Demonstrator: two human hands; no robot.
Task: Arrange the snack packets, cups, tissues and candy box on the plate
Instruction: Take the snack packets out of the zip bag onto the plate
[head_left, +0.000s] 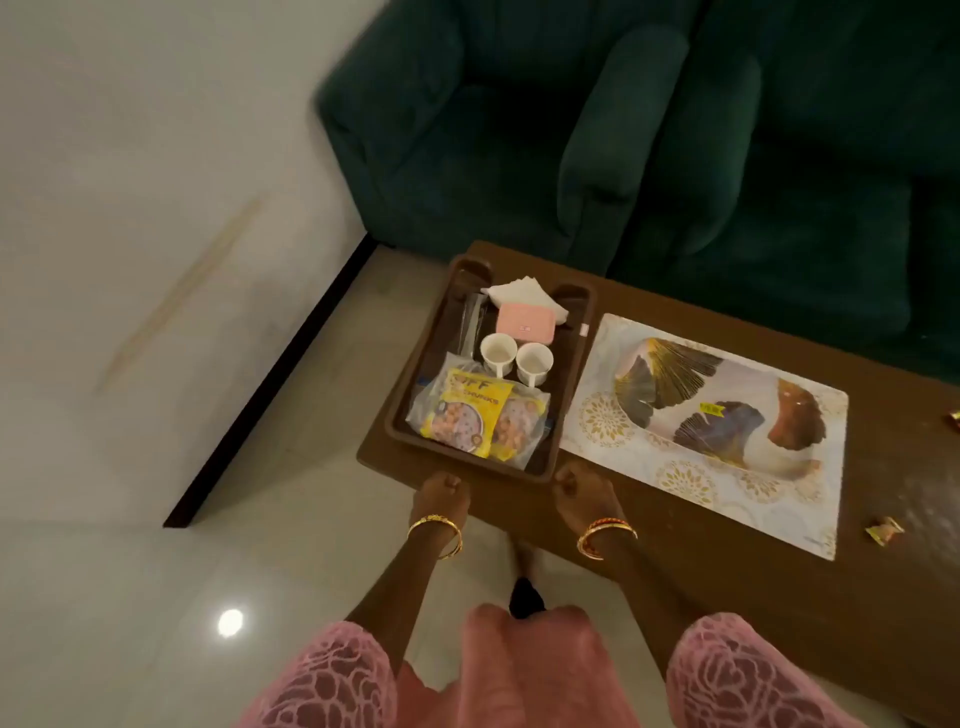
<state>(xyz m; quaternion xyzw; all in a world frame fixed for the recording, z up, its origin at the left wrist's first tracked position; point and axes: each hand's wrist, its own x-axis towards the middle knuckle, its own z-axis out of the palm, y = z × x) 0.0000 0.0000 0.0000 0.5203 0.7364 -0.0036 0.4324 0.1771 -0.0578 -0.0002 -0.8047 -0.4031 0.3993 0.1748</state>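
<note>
1. Your left hand (440, 492) is gripping the brown tray's (410, 384) near edge, fingers curled.
2. The tray is carrying snack packets (475, 415), two cups (497, 352), a pink candy box (524, 318) and tissues (519, 291), sitting on the bench (649, 301).
3. Your right hand (576, 486) is gripping the near right corner likewise.

Dark green sofa (649, 130) behind brown wooden table (779, 571), glossy pale tiled floor (156, 571).

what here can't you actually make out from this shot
- Head view: fingers of left hand and right hand curl at the tray near rim; grip hidden.
- Snack packet lettering partly cut off by folds.
- Clear item beside the cups: blurred, unidentifiable.
- Candy box label too small.
</note>
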